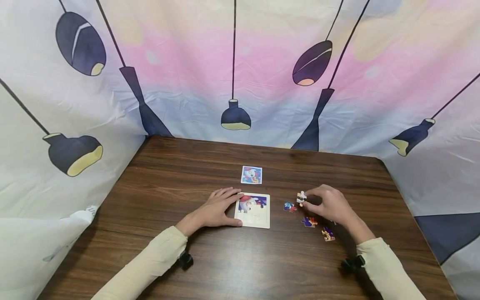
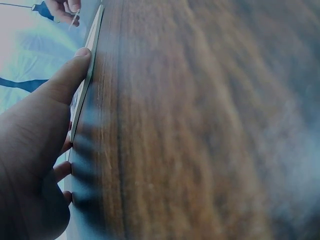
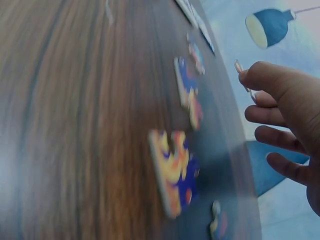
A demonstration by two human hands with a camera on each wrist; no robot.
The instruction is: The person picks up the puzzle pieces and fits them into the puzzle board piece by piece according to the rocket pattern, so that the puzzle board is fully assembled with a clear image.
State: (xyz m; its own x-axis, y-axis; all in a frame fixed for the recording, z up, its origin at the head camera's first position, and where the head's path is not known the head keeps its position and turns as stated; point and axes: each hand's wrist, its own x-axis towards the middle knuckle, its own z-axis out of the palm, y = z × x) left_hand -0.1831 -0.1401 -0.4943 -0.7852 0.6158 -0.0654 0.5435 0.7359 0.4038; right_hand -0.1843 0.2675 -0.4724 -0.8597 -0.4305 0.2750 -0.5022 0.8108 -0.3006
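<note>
A square white puzzle tray (image 1: 256,220) lies on the table, with several joined pieces filling its upper part. My left hand (image 1: 214,209) rests at the tray's left side, thumb and fingers touching its edge; the left wrist view shows the thumb on that edge. To the right, my right hand (image 1: 331,205) pinches a whitish puzzle piece (image 1: 301,197) between thumb and finger, lifted off the table in the right wrist view. Below it lie loose pieces: a blue-and-red piece (image 1: 289,206), a purple-and-orange piece (image 1: 309,221) and a yellow-and-purple piece (image 3: 172,172).
A small square picture card (image 1: 251,175) lies beyond the tray on the brown wooden table (image 1: 180,166). Another loose piece (image 3: 218,220) sits partly beneath the right hand. A cloth backdrop (image 1: 195,62) printed with hanging lamps encloses the table's back and sides.
</note>
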